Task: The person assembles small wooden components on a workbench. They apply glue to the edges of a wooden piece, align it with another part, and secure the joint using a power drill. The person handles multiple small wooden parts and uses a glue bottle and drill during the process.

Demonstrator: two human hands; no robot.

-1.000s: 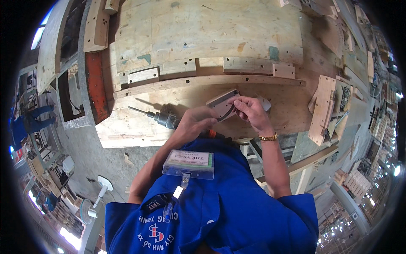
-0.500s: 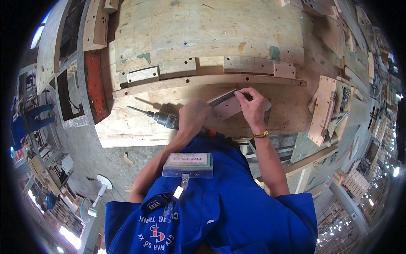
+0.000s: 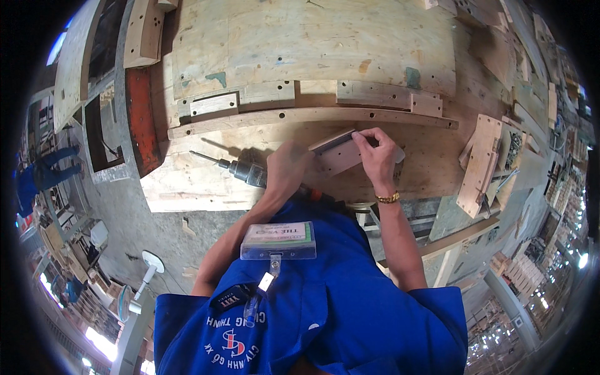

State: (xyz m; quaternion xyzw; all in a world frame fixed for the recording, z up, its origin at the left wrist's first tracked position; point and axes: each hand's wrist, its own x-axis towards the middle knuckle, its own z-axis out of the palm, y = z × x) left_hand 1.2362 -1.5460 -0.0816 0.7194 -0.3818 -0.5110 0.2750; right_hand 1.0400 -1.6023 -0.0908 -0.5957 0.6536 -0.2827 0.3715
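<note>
Fingers (image 3: 369, 139) of the right hand (image 3: 378, 159) pinched a small wood block (image 3: 337, 155) flat on the worktop (image 3: 312, 56); the left hand (image 3: 289, 169), beside the block, gripped a drill (image 3: 247, 172). Positioning seemed underway; drilling would call for steadying it.

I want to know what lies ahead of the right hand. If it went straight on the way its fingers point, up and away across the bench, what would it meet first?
Probably the long wooden strip with holes. The right hand rests on a small wooden block, fingers pointing toward that strip just beyond. Depth is hard to judge.
</note>
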